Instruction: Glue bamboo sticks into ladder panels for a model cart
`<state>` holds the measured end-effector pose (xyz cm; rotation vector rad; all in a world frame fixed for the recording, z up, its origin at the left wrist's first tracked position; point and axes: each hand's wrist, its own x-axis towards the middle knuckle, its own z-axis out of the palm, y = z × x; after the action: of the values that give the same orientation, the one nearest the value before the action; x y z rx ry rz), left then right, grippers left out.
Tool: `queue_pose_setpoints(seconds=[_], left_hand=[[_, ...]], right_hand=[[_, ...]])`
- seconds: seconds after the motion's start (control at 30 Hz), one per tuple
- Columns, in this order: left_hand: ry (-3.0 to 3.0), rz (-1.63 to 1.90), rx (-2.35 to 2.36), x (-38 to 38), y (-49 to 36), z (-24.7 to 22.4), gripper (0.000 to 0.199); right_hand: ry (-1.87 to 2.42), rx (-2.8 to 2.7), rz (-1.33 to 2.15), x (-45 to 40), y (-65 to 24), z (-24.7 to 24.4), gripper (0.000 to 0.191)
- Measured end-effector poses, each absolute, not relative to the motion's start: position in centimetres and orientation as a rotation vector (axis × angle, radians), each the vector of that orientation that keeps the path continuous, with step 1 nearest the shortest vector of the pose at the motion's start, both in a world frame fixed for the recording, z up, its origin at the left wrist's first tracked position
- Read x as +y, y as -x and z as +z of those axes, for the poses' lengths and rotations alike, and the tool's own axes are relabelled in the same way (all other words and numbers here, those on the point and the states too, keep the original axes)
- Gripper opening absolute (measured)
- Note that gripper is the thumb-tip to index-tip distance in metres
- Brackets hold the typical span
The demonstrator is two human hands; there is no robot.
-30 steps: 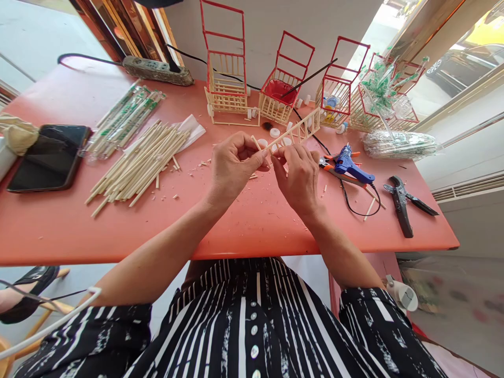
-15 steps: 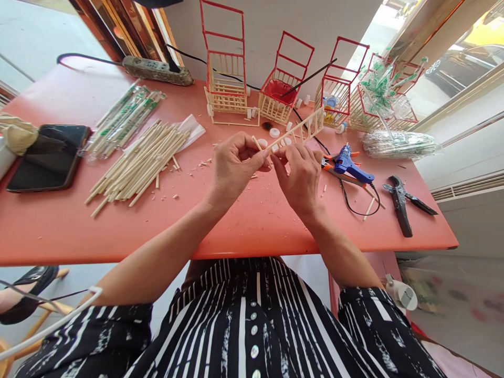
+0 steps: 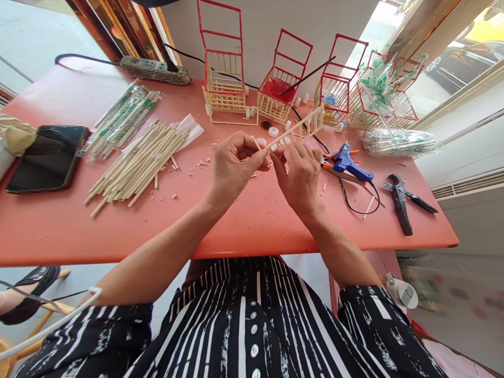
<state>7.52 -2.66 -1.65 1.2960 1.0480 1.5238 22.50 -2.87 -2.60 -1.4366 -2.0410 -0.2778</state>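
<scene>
Over the middle of the table, a small ladder-like frame (image 3: 299,130) of pale wooden sticks is held at a slant, its far end up and to the right. My left hand (image 3: 235,160) pinches the near end of this frame, where a short stick pokes up by the thumb and forefinger. Close beside it, my right hand (image 3: 298,176) grips the frame's lower side with curled fingers. The fingertips hide the exact joint between the sticks. Behind the hands stand red-trimmed stick carts, including a tall one (image 3: 224,86) and one holding a red cup (image 3: 279,90).
A pile of wooden sticks (image 3: 136,165), wrapped chopsticks (image 3: 122,121) and a phone (image 3: 47,157) lie left. To the right are a blue glue gun (image 3: 348,161) with its cord and black-handled cutters (image 3: 401,202). White caps (image 3: 273,132) lie beyond the hands; a power strip (image 3: 155,71) sits behind.
</scene>
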Motion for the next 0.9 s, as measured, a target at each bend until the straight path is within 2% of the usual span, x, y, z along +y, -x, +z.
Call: queue_pose_setpoints(seconds=[0.63, 0.77, 0.9], left_hand=[[-1.248, 1.545, 1.087, -2.5, -7.6, -1.5, 0.031], [-1.225, 1.571, 1.084, -2.2, -7.2, -1.6, 0.029], [-1.181, 1.573, 1.076, -1.9, -6.6, -1.5, 0.026]], right_hand=[[1.425, -1.932, -0.325, -3.0, -22.2, -2.6, 0.038], [1.340, -1.850, -0.213, -3.2, -22.9, -1.8, 0.037], [1.231, -1.673, 0.057, -2.3, -24.1, -1.6, 0.038]])
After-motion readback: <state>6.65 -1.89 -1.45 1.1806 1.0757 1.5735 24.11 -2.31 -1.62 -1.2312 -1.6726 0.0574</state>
